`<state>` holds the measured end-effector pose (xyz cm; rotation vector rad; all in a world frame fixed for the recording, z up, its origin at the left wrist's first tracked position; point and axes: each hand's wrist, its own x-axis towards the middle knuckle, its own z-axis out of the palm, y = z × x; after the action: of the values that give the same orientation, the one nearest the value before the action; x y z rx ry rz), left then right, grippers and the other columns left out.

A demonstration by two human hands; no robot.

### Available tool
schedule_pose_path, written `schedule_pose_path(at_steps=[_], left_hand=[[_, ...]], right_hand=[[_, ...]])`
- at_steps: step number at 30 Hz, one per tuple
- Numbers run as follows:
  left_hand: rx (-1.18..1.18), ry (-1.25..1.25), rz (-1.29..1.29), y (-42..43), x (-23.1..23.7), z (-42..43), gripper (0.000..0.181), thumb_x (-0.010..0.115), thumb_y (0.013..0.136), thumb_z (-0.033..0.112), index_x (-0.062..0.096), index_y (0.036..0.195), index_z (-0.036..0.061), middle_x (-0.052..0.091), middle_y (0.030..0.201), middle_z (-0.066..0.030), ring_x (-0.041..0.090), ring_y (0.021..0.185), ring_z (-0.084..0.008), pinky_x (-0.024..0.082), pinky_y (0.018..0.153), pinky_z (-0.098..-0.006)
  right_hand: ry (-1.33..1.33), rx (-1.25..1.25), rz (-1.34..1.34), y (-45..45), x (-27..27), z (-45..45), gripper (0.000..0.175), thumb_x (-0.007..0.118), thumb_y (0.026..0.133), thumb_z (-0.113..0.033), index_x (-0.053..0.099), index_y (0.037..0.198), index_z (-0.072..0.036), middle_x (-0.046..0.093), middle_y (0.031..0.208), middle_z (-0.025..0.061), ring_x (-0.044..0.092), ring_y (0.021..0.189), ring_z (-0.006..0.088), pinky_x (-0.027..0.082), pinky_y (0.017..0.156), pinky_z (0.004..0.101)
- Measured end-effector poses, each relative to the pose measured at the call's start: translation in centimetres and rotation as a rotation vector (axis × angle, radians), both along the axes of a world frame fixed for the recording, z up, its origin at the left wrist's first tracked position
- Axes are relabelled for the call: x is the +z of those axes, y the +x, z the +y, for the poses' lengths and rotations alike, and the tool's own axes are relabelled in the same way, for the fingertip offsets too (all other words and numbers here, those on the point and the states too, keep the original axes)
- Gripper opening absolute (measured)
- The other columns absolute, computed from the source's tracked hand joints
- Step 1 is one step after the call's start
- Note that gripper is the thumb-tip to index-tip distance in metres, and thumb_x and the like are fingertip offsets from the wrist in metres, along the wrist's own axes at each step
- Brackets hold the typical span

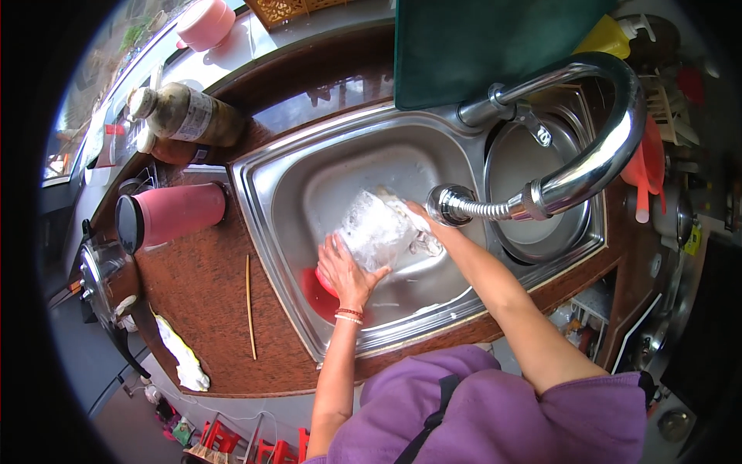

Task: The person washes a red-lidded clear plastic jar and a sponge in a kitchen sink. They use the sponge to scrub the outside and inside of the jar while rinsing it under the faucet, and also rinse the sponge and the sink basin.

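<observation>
In the left basin of a steel double sink (290, 203) lies a whitish, glossy, see-through mass (374, 229), perhaps a plastic bag; its exact kind is unclear. My left hand (348, 272) rests against its lower left edge, fingers and thumb spread. Along its right side is my right hand (418, 217), partly hidden by the faucet's spray head (449, 204), with a pale cloth-like piece near the fingers; its grip cannot be made out. A small greyish, crumpled piece (426, 245) lies below that hand. Something red (319, 296) sits in the basin's lower left corner, partly behind my left hand.
The curved chrome faucet (614, 145) arches over the right basin, which holds a round metal pan (533, 191). Left of the sink are a pink tumbler (179, 214), glass jars (191, 113), a chopstick (250, 307), a white cloth (179, 354) and a lidded pot (107, 278). A dark green board (464, 52) stands behind.
</observation>
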<state>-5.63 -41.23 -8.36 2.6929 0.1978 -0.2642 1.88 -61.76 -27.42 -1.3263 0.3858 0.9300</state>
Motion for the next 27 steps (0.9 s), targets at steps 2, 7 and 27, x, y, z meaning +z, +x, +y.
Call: schedule_pose_path(at_steps=[2, 7, 27], left_hand=[[0.015, 0.024, 0.024, 0.1, -0.1, -0.4, 0.126, 0.089, 0.038, 0.046, 0.028, 0.136, -0.0045, 0.033, 0.137, -0.0242, 0.031, 0.126, -0.0423, 0.029, 0.104, -0.047], [0.041, 0.024, 0.039, -0.5, 0.2, -0.1, 0.124, 0.089, 0.039, 0.045, 0.028, 0.137, -0.0023, 0.032, 0.138, -0.0236, 0.03, 0.127, -0.0421, 0.028, 0.104, -0.0503], [0.878, -0.651, 0.154, -5.9, -0.8, 0.9, 0.082, 0.067, 0.081, 0.028, 0.021, 0.141, -0.0029, 0.024, 0.142, -0.0254, 0.033, 0.128, -0.0333, 0.031, 0.105, -0.0391]], right_hand=[[-0.05, -0.029, 0.117, -0.7, 2.5, -0.3, 0.04, 0.047, 0.092, -0.036, 0.059, 0.114, -0.004, 0.062, 0.098, 0.0068, 0.059, 0.08, 0.0162, 0.05, 0.071, 0.0327], [-0.252, -0.009, 0.24, -1.1, 12.3, 0.3, 0.041, 0.047, 0.092, -0.036, 0.059, 0.116, -0.005, 0.063, 0.096, 0.0094, 0.062, 0.077, 0.0199, 0.053, 0.065, 0.0367], [-0.858, 0.317, -0.905, 1.0, 17.2, 6.4, 0.032, 0.055, 0.08, -0.013, 0.053, 0.111, -0.008, 0.057, 0.099, 0.0219, 0.056, 0.089, 0.0442, 0.045, 0.078, 0.0512]])
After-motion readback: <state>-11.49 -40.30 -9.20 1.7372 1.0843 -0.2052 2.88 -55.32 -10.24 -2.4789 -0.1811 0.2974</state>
